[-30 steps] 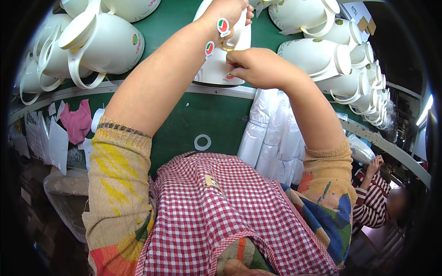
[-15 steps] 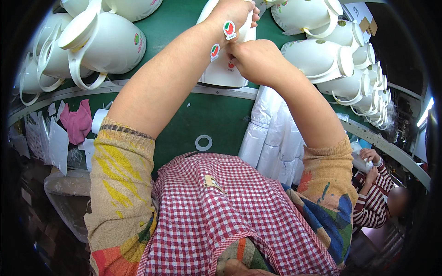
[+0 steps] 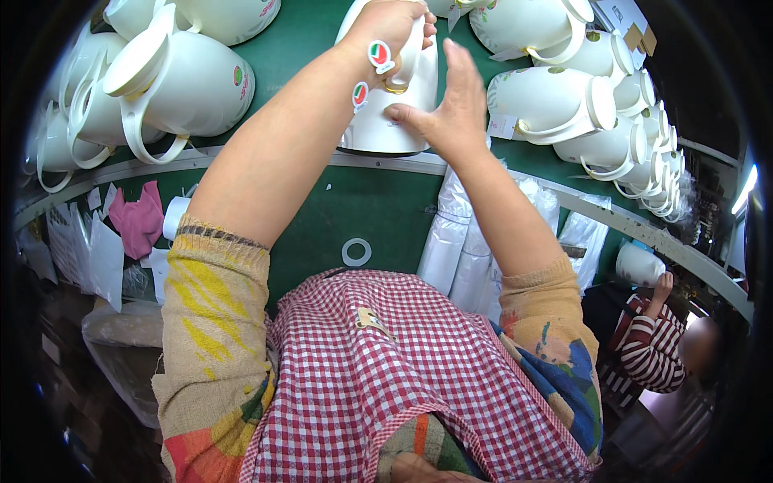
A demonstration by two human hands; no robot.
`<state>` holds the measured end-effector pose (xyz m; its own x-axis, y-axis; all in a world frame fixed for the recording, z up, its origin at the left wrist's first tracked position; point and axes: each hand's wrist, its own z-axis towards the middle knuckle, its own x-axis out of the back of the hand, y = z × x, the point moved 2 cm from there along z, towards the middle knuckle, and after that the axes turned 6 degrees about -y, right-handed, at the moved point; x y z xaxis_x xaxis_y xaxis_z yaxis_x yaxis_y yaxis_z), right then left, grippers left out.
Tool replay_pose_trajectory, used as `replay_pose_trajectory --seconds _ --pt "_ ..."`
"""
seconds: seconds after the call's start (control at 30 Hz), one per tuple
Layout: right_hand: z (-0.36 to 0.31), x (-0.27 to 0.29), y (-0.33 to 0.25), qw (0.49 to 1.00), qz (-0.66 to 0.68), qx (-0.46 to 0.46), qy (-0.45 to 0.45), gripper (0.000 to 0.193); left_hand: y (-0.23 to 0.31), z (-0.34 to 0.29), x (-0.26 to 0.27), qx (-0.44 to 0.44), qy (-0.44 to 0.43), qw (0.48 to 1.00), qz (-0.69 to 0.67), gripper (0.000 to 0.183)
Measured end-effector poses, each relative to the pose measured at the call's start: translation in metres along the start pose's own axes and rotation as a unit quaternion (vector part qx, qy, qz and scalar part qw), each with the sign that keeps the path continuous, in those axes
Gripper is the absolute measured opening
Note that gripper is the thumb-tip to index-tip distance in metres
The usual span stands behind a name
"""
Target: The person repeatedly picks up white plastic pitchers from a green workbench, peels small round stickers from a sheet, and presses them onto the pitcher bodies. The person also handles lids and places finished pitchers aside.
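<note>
A white jug [image 3: 370,133] lies across the green bench at the top, its dark-rimmed base end toward me. My left hand [image 3: 394,28] is closed around the jug's handle. My right hand [image 3: 455,109] is open, fingers stretched away from the thumb. Its thumb tip rests on or just over the jug's side, at a small mark partly hidden by the thumb. Two round red, green and white stickers, one on the wrist [image 3: 380,56] and one on the forearm [image 3: 360,97], cling to my left arm.
White lidded jugs [image 3: 189,84] crowd the left, and a row of others [image 3: 547,101] runs down the right. Rolled plastic bags [image 3: 451,233], a pale ring [image 3: 356,252] and a pink cloth [image 3: 137,217] lie nearer. A person in a striped sleeve [image 3: 652,350] handles a white vessel at right.
My right hand has opened and lifted its fingers off the jug, shifting slightly right. The left hand and jug have moved slightly left. The person at right has raised a white vessel.
</note>
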<state>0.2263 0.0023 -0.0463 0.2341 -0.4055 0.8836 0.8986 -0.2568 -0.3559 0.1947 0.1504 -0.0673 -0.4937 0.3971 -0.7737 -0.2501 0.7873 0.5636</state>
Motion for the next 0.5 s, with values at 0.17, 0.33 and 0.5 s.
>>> replay_pose_trajectory --seconds 0.17,0.33,0.5 --pt "-0.055 0.007 0.028 0.966 0.133 -0.108 -0.194 0.116 0.018 -0.03 -0.017 0.035 -0.109 0.97 0.214 0.013" --pt "-0.106 0.031 0.055 0.856 0.411 -0.268 -0.162 0.055 -0.007 -0.032 -0.056 -0.004 -0.178 0.945 0.276 0.018" --pt "-0.118 0.042 0.05 0.862 0.427 -0.223 -0.16 0.038 -0.08 -0.002 -0.051 -0.078 -0.185 0.938 0.284 0.012"
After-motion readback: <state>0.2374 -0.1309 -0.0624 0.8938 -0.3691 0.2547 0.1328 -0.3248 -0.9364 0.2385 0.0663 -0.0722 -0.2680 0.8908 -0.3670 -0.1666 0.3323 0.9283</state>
